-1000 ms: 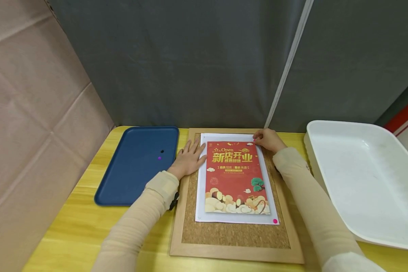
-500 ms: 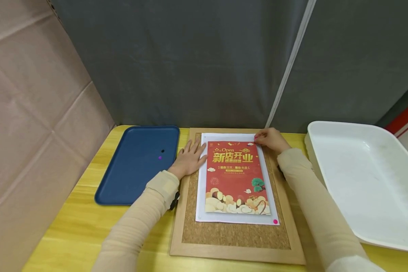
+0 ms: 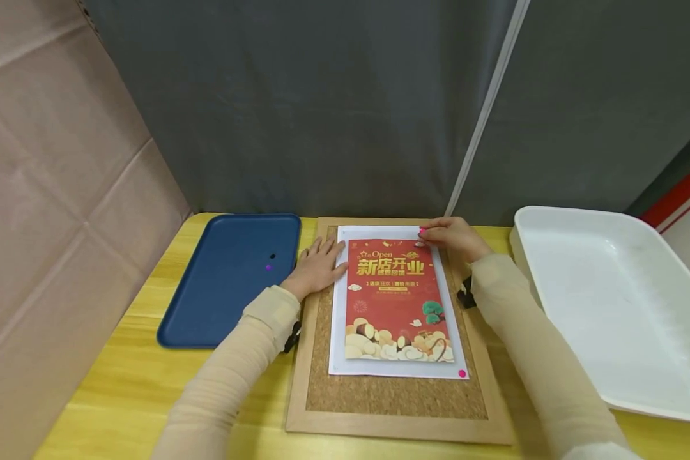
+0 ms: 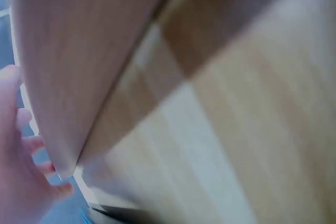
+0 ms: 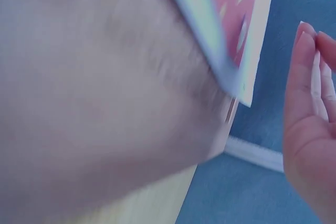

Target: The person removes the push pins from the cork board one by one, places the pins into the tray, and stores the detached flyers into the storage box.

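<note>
A red poster on a white sheet lies on a wood-framed cork board. My left hand rests flat, fingers straight, on the board and the sheet's upper left edge. My right hand is at the sheet's top right corner, its fingertips pinching a pink pushpin. A second pink pushpin sits in the sheet's bottom right corner. The right wrist view is blurred and shows the poster's corner and my right hand. In the left wrist view my left hand is at the frame's edge.
A blue tray lies left of the board with a black pin and a purple pin in it. A large white bin stands at the right. Grey curtain and brown cardboard wall off the yellow table.
My right hand's fingertips and the pink pushpin have shifted slightly left and up at the top right corner. My left hand stays flat in place.
</note>
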Demonstrator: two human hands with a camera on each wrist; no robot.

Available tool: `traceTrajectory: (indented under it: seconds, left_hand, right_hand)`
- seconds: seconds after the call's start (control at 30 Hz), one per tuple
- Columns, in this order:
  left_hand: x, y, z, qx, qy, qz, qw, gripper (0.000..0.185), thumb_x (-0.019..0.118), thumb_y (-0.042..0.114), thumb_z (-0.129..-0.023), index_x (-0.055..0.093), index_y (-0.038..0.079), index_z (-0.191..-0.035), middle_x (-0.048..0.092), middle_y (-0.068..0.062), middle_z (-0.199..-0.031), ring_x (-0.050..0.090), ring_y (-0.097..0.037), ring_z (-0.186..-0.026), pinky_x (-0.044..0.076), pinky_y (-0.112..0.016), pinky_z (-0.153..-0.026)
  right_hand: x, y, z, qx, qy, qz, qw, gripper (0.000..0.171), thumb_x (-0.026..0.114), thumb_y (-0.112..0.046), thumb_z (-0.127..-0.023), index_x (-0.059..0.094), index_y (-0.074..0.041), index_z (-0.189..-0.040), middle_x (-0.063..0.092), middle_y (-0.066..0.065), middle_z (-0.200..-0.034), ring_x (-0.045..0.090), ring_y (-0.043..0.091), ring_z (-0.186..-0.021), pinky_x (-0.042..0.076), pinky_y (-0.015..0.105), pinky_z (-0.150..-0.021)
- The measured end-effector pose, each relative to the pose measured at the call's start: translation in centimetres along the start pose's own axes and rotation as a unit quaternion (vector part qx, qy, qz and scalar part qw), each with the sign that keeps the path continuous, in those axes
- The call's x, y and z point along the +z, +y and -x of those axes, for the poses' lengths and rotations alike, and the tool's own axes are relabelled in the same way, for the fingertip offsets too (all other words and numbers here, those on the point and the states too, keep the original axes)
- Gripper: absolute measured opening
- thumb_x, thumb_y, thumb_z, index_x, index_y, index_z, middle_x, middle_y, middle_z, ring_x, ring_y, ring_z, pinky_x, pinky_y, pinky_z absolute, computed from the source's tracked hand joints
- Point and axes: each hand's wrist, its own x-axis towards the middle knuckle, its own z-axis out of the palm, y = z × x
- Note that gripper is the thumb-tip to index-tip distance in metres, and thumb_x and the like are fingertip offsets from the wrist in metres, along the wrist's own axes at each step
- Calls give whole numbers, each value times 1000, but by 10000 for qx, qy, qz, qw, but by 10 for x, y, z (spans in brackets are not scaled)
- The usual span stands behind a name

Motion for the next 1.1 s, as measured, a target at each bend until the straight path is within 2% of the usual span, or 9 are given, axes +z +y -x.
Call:
traceTrajectory:
  seconds: [0.1,0.2,0.37,0.5,0.73,0.97,1.1]
  left_hand:
    - [-5,-5,1,83,353,460,9983,60,40,40,-101,26,10,-152,19,-14,-160,14,-37,-148,16,-53,-120]
    - [-14,-14,6,93,762,880,9932,55,44,32,-101,34,5,-147,31,-18,-154,27,-37,-144,25,-51,-117]
    - [-34,-39,23,-242,1155,1388,9833,48,49,23,-100,41,4,-143,42,-21,-146,42,-38,-134,40,-53,-105]
    - [-47,-64,43,-529,1414,1678,9742,44,50,17,-99,45,1,-140,47,-22,-142,51,-39,-125,47,-51,-97]
    - [-66,-106,80,-1010,1672,1753,9649,42,50,8,-98,46,-2,-138,48,-26,-139,53,-43,-123,47,-53,-98]
    - [-73,-144,105,-1201,1882,1976,9545,43,54,1,-93,46,-9,-135,50,-33,-133,55,-47,-117,47,-54,-96]
    - [-72,-165,115,-1360,1918,1896,9533,44,56,0,-92,46,-12,-133,49,-35,-131,55,-49,-114,47,-55,-95]
  right_hand:
    - [6,-1,-1,55,-120,-317,9994,47,57,-17,-96,47,10,-133,66,-18,-80,67,-5,-79,52,27,-93]
    - [14,-3,-1,53,-190,-484,9986,47,57,-17,-96,47,8,-134,66,-18,-83,67,-2,-83,48,32,-97]
    - [27,-9,0,81,-240,-758,9968,42,56,-15,-96,51,6,-133,70,-12,-87,71,10,-92,47,38,-98]
    - [40,-16,3,224,-361,-968,9944,43,57,-19,-96,53,4,-132,73,-3,-97,71,13,-94,47,36,-97]
    - [69,-28,5,-46,-925,-1012,9905,46,48,-24,-101,48,8,-134,64,19,-122,70,15,-100,44,41,-101]
    - [98,-35,4,138,-1124,-1109,9874,43,47,-23,-101,51,6,-132,64,22,-122,68,23,-105,47,39,-99]
    - [111,-38,3,325,-1170,-1190,9854,43,48,-25,-100,51,3,-133,66,18,-120,68,24,-106,49,36,-97]
